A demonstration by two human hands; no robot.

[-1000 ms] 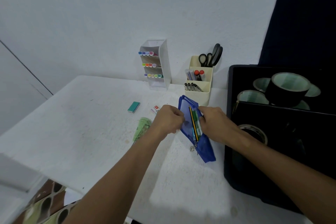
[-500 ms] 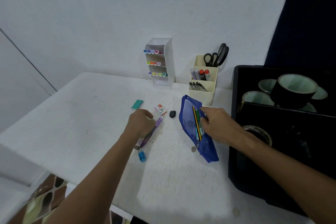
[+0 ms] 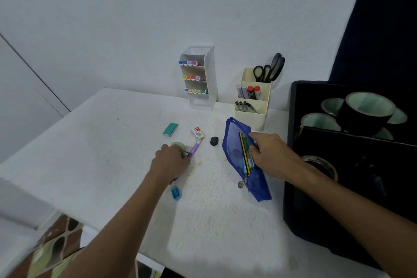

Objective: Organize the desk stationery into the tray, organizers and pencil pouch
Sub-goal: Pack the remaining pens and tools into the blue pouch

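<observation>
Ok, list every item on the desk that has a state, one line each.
pencil pouch: unzipped, pencils inside
right hand: holding the pouch's edge open
left hand: curled round a purple pen
blue sharpener: loose on the desk
black eraser: loose on the desk
scissors: upright in the cream organizer

Soft even light, wide-angle edge distortion

One head-worn wide-angle cam, looked forward and down from above the near desk (image 3: 112, 142) edge, faced the white wall (image 3: 158, 18), close to both forearms, organizers at the far side, black tray (image 3: 293, 165) cut off at right, no 2nd view.
</observation>
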